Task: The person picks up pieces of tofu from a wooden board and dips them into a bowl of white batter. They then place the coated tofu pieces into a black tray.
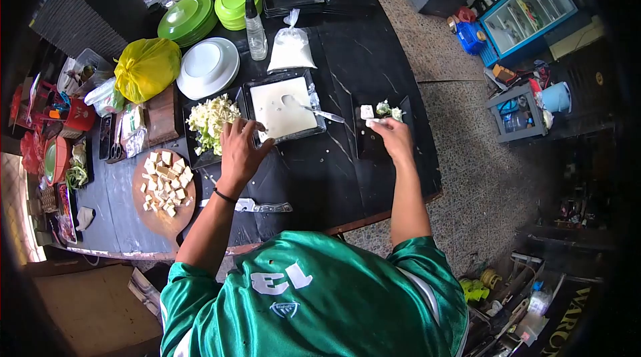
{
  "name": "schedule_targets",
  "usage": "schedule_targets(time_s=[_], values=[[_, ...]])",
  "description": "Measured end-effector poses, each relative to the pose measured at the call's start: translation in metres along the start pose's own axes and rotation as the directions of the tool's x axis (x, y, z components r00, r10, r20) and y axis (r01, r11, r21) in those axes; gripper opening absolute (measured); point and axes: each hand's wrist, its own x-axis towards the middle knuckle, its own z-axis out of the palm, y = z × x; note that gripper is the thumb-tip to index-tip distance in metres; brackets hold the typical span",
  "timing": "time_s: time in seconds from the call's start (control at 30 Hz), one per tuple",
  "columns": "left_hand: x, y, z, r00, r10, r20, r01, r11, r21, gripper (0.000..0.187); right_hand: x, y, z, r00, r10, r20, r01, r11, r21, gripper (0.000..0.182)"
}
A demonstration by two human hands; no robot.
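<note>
My left hand (242, 150), fingers apart, rests over the near edge of the black tray of chopped greens (205, 120), beside the tray of white batter (277, 108). A spoon (314, 111) lies in the batter. On the right, my right hand (392, 135) is closed in a pinch at a black plate (368, 146); what its fingertips hold is too small to make out. That plate carries a white coated cube (366, 112) and white-and-green pieces (389, 109). Light cubes (165, 182) cover a round wooden board (151, 213) at the left.
A knife (257, 206) lies near the table's front edge. Behind the batter stand a bag of white powder (292, 48) and a clear bottle (255, 31). White plates (207, 68), green plates (234, 3) and a yellow bag (147, 70) are at the back left.
</note>
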Motion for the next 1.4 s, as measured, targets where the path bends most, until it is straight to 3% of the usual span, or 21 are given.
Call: schedule_targets(time_s=[0.13, 0.23, 0.3, 0.53, 0.9, 1.2, 1.4], values=[[0.000, 0.002, 0.000, 1.000, -0.006, -0.009, 0.006, 1.000, -0.019, 0.036, 0.010, 0.022, -0.013, 0.997, 0.078, -0.012, -0.078, 0.994, -0.080, 0.039], [0.003, 0.004, -0.003, 1.000, -0.003, -0.021, 0.002, 1.000, -0.012, 0.036, 0.016, 0.016, -0.014, 0.996, 0.074, 0.050, -0.063, 0.978, -0.198, 0.039], [0.002, 0.005, -0.006, 1.000, -0.003, -0.018, 0.002, 1.000, -0.014, 0.036, 0.023, 0.010, -0.014, 0.983, 0.059, 0.172, -0.004, 0.953, -0.303, 0.039], [0.001, 0.000, -0.006, 0.999, 0.006, -0.051, -0.005, 1.000, 0.017, 0.036, 0.044, 0.010, -0.006, 0.959, 0.087, 0.271, 0.008, 0.944, -0.330, 0.040], [0.002, 0.002, -0.005, 0.999, -0.020, -0.040, 0.021, 1.000, 0.009, 0.034, 0.033, -0.003, -0.009, 0.996, -0.040, 0.082, 0.078, 0.845, -0.529, 0.040], [0.002, 0.006, -0.006, 0.999, -0.018, -0.035, 0.018, 1.000, -0.005, 0.033, 0.019, -0.008, -0.008, 0.995, 0.095, 0.038, -0.064, 0.865, -0.498, 0.041], [0.002, 0.008, -0.008, 0.999, -0.002, -0.050, 0.002, 1.000, -0.009, 0.031, 0.013, -0.010, -0.004, 0.997, 0.062, 0.036, -0.039, 0.893, -0.448, 0.039]])
